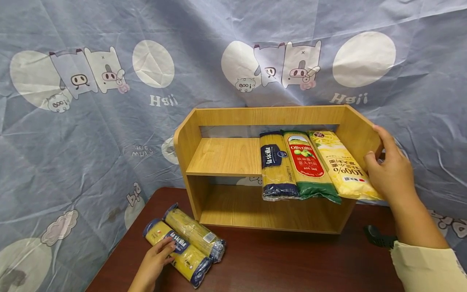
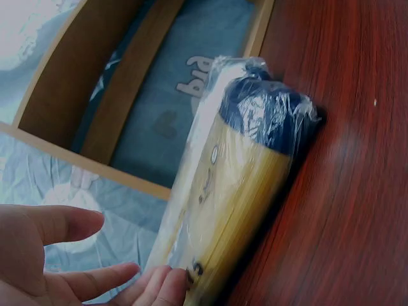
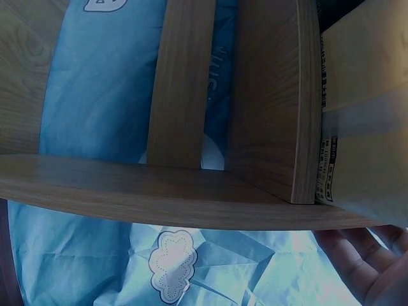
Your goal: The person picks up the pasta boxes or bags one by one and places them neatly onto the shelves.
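On the table's left side, my left hand (image 1: 155, 259) rests its fingers on the nearer la sicilia spaghetti pack (image 1: 186, 259), yellow with dark blue ends. The left wrist view shows the thumb spread away from this pack (image 2: 242, 185) and the fingertips (image 2: 169, 287) against its side. A second spaghetti pack (image 1: 195, 229) lies right behind it. My right hand (image 1: 392, 170) grips the right side panel of the wooden shelf (image 1: 359, 134), thumb on the inner side, fingers around the outer side. Beside the thumb, a yellow pasta pack (image 1: 339, 166) leans along that panel.
A red-and-green Olivoilà pasta pack (image 1: 304, 162) and another la sicilia pack (image 1: 275, 166) lie on the upper board, their ends jutting past its front edge. A black object (image 1: 379, 237) lies by the right forearm. Blue printed cloth (image 1: 204, 61) hangs behind the dark red table (image 1: 255, 263).
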{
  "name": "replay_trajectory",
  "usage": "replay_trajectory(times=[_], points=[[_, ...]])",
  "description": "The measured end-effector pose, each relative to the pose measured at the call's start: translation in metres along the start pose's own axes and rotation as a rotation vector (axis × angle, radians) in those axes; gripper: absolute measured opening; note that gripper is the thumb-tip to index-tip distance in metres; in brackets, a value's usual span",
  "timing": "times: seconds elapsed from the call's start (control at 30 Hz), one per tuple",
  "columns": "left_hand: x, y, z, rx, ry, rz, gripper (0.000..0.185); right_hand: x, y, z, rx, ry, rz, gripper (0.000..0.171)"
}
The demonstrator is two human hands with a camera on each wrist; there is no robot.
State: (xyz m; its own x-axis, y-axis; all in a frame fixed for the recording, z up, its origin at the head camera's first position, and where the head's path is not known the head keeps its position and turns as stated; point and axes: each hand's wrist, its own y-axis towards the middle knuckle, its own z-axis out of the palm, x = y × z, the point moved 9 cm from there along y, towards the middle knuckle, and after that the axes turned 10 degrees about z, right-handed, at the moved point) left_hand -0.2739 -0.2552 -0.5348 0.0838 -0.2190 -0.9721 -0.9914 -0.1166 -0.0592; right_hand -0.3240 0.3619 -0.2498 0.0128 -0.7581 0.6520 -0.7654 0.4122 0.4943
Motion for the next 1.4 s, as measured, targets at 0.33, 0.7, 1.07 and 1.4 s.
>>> replay_trajectory(times=[0.33, 0.7, 1.07, 1.4], points=[[0.017, -0.008, -0.018, -0.035, 0.029, -0.015, 0.058, 0.000, 0.000, 0.001, 0.014, -0.002, 0.008, 0.067], [0.030, -0.009, -0.015, -0.032, -0.036, -0.059, 0.063, 0.000, -0.001, 0.001, 0.017, -0.006, 0.013, 0.067], [0.034, -0.003, -0.014, -0.056, -0.270, -0.116, 0.072, -0.001, 0.000, 0.002, 0.010, -0.005, 0.014, 0.067], [0.039, 0.001, -0.011, -0.034, -0.348, -0.139, 0.060, 0.001, 0.001, 0.001, 0.003, 0.014, -0.001, 0.068]])
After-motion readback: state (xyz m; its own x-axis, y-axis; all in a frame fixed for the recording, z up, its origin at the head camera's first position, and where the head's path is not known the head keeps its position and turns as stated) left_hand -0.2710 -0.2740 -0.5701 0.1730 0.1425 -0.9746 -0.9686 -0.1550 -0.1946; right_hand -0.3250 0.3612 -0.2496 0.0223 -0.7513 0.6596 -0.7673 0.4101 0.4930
